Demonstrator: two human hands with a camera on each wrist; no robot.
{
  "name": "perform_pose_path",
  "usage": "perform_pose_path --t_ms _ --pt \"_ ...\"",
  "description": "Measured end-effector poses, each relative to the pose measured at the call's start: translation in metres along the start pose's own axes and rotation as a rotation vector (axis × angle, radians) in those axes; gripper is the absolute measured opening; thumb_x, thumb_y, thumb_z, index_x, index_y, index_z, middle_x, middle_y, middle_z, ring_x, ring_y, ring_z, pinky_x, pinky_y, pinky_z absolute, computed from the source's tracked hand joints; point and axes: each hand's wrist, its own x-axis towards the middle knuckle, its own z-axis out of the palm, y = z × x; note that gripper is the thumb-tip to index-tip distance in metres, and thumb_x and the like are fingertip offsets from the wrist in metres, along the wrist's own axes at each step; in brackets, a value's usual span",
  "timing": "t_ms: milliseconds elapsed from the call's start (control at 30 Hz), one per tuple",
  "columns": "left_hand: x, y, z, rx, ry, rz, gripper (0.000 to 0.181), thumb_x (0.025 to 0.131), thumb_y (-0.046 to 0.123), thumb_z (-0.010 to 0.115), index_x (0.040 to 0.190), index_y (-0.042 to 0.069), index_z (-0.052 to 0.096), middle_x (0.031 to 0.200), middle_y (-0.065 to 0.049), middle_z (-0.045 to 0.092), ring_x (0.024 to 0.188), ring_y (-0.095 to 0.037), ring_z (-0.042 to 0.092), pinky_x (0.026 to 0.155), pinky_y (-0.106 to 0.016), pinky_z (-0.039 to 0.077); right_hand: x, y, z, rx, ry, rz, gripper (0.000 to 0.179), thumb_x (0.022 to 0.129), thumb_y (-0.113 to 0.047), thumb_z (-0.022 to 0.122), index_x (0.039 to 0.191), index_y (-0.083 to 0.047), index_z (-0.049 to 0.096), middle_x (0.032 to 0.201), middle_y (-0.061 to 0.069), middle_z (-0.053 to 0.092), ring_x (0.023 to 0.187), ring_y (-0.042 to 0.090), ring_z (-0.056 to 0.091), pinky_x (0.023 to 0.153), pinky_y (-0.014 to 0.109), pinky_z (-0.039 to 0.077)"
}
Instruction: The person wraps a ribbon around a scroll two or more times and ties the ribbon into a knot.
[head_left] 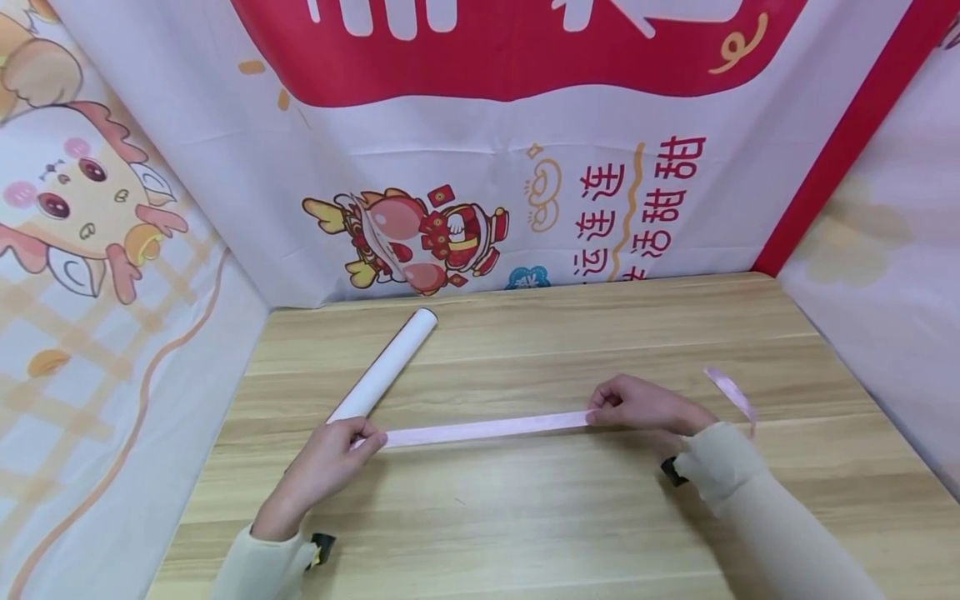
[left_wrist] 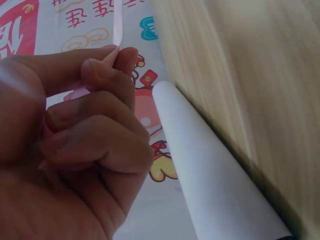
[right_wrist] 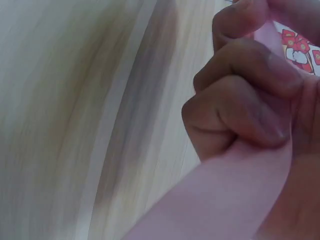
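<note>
A pink ribbon (head_left: 487, 429) is stretched nearly level between my two hands, above the table. My left hand (head_left: 330, 458) pinches one part of it between thumb and forefinger; in the left wrist view the other fingers curl in, with some ribbon (left_wrist: 75, 93) inside them. My right hand (head_left: 641, 404) pinches the ribbon farther right. A loose length of ribbon (right_wrist: 215, 200) runs out below the curled fingers in the right wrist view, and its tail shows right of the wrist in the head view. Just beyond my left hand lies a white roll (head_left: 386, 367), its near end hidden by that hand.
The wood-grain table (head_left: 480, 517) has a printed cloth backdrop (head_left: 465, 133) along its far edge. More printed cloth (head_left: 142, 333) hangs at the left side, and pale cloth (head_left: 877, 250) at the right.
</note>
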Motion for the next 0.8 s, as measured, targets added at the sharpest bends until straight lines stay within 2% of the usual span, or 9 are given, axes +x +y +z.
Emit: perform_pose_path --t_ms 200,367,667,800 --pt "0.001 -0.003 0.004 0.019 -0.010 -0.003 0.012 0.098 0.018 0.071 0.089 0.011 0.074 0.076 0.002 0.064 0.066 -0.012 0.047 0.062 -0.026 0.039 -0.011 0.012 -0.007 -0.113 0.092 0.039 0.018 0.099 -0.024 0.072 0.092 -0.008 0.073 0.076 -0.004 0.060 0.072 0.010 0.051 0.064 0.024 0.041" --pt "0.000 -0.007 0.008 0.059 -0.006 -0.004 0.010 0.096 0.017 0.073 0.089 0.011 0.074 0.078 0.002 0.068 0.067 -0.012 0.048 0.063 -0.027 0.039 -0.021 0.021 -0.013 -0.153 0.139 0.092 0.019 0.098 -0.025 0.073 0.089 -0.009 0.071 0.077 -0.004 0.061 0.072 0.011 0.051 0.063 0.024 0.041" --pt "-0.004 -0.013 0.002 0.080 0.009 -0.050 0.007 0.095 0.016 0.073 0.093 0.010 0.077 0.082 0.000 0.072 0.072 -0.014 0.054 0.069 -0.033 0.045 -0.032 0.032 -0.017 -0.163 0.160 0.145 0.021 0.097 -0.028 0.074 0.088 -0.009 0.073 0.076 -0.004 0.059 0.073 0.012 0.050 0.063 0.025 0.039" --pt "-0.005 -0.015 -0.003 0.067 0.026 -0.065 0.009 0.095 0.017 0.074 0.093 0.008 0.076 0.080 0.000 0.071 0.071 -0.014 0.053 0.066 -0.031 0.044 -0.035 0.033 -0.017 -0.180 0.162 0.159 0.028 0.099 -0.035 0.073 0.086 -0.011 0.071 0.075 -0.004 0.056 0.072 0.013 0.049 0.062 0.025 0.037"
